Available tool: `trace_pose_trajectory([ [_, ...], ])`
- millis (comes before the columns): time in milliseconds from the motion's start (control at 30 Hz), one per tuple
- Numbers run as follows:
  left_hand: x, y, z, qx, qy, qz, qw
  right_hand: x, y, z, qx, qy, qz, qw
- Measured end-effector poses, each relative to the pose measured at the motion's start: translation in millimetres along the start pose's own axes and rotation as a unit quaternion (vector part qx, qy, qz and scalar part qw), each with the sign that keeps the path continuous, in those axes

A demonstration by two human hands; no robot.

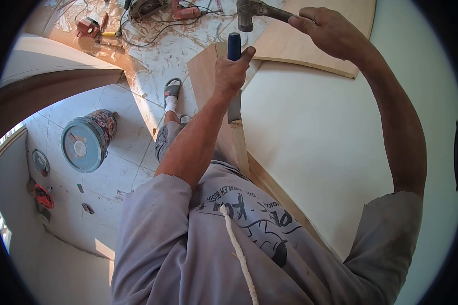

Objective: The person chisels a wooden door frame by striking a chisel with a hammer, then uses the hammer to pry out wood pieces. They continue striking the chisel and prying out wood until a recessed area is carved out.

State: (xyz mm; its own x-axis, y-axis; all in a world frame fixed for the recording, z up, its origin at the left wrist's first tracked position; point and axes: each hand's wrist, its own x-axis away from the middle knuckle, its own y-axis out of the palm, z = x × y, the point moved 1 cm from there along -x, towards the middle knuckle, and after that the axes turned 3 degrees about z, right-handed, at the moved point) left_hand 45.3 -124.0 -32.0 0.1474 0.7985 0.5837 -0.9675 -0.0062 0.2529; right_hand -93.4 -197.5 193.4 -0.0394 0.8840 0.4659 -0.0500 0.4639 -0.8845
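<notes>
My left hand (pixel 230 76) is wrapped around the blue handle of a chisel (pixel 234 47), its thumb near the top. Below the fist, the flat metal blade points down to the edge of a wooden piece (pixel 238 145). My right hand (pixel 331 33) grips the shaft of a hammer (pixel 246 16). The hammer head hangs just above the chisel's handle end, with a small gap between them. Where the blade's tip meets the wood is hard to make out.
A lidded bucket (pixel 80 145) stands on the tiled floor at left. A circular saw (pixel 146 11), a red power tool (pixel 185 11) and cords lie among wood shavings at the top. A plywood panel (pixel 310 43) is beyond the hands, and a white wall (pixel 422 66) at right.
</notes>
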Motion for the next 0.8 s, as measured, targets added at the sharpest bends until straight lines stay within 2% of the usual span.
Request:
trace_pose_trajectory([
  [33, -0.8, 0.4, -0.2, 0.007, 0.001, -0.001, 1.000, -0.1, -10.1, -4.9, 0.001, -0.001, -0.002, 1.000],
  [100, 3.9, -2.9, -2.8, 0.008, -0.003, -0.002, 1.000, 14.7, -35.0, -32.5, -0.166, 0.116, 0.077, 0.976],
  [133, 3.4, -2.8, 0.4, 0.016, -0.008, -0.007, 1.000, 25.6, -48.0, -47.9, -0.212, 0.127, 0.107, 0.963],
  [200, 3.7, -1.0, 1.0, 0.024, -0.014, -0.013, 1.000, 11.2, -47.4, -38.4, -0.225, 0.139, 0.109, 0.958],
  [267, 2.6, -1.6, -0.4, 0.011, -0.008, -0.002, 1.000, 12.5, -33.7, -41.9, -0.139, 0.108, 0.059, 0.983],
  [300, 1.2, -2.1, 0.0, 0.013, -0.005, 0.002, 1.000, 7.0, -23.7, -29.6, 0.037, -0.012, -0.059, 0.997],
  [333, 0.4, -2.7, -0.4, 0.012, -0.013, 0.002, 1.000, 4.0, 1.9, -14.6, -0.007, -0.004, -0.028, 1.000],
  [400, 1.5, -1.1, -0.1, 0.012, -0.025, -0.003, 1.000, 12.5, -35.8, -48.1, 0.065, 0.044, -0.147, 0.986],
  [433, 1.6, -1.0, 0.9, 0.013, -0.023, -0.004, 1.000, 9.5, -32.6, -42.5, 0.066, 0.045, -0.147, 0.986],
  [500, 4.2, -2.9, -1.7, 0.010, -0.025, -0.002, 1.000, 2.8, -26.3, -39.1, 0.018, 0.036, 0.008, 0.999],
  [533, 3.9, -2.2, -1.9, 0.014, -0.024, -0.001, 1.000, 4.5, -29.2, -36.5, 0.017, 0.035, 0.008, 0.999],
  [600, 3.0, -3.0, -1.9, 0.019, -0.024, 0.000, 1.000, 13.3, -52.5, -59.1, -0.182, 0.159, 0.046, 0.969],
  [633, 2.7, -3.2, -1.8, 0.019, -0.021, -0.002, 1.000, 6.0, -53.5, -72.8, -0.162, 0.240, 0.052, 0.956],
  [667, 3.3, -2.5, -1.6, 0.018, -0.019, -0.005, 1.000, 2.0, -42.6, -56.5, -0.161, 0.241, 0.052, 0.956],
  [700, 4.0, -1.6, -1.6, 0.019, -0.019, -0.006, 1.000, -5.4, -22.3, -30.6, -0.048, 0.115, 0.006, 0.992],
  [733, 4.1, -1.4, -1.2, 0.018, -0.023, -0.005, 1.000, -10.5, -11.1, -17.8, 0.067, -0.018, -0.040, 0.997],
  [767, 3.8, -2.1, -0.6, 0.017, -0.027, -0.004, 0.999, -13.5, -10.1, -21.1, 0.101, -0.020, -0.085, 0.991],
  [800, 4.6, -2.1, -0.8, 0.016, -0.026, -0.005, 1.000, -7.9, -17.7, -32.2, 0.101, -0.019, -0.085, 0.991],
])
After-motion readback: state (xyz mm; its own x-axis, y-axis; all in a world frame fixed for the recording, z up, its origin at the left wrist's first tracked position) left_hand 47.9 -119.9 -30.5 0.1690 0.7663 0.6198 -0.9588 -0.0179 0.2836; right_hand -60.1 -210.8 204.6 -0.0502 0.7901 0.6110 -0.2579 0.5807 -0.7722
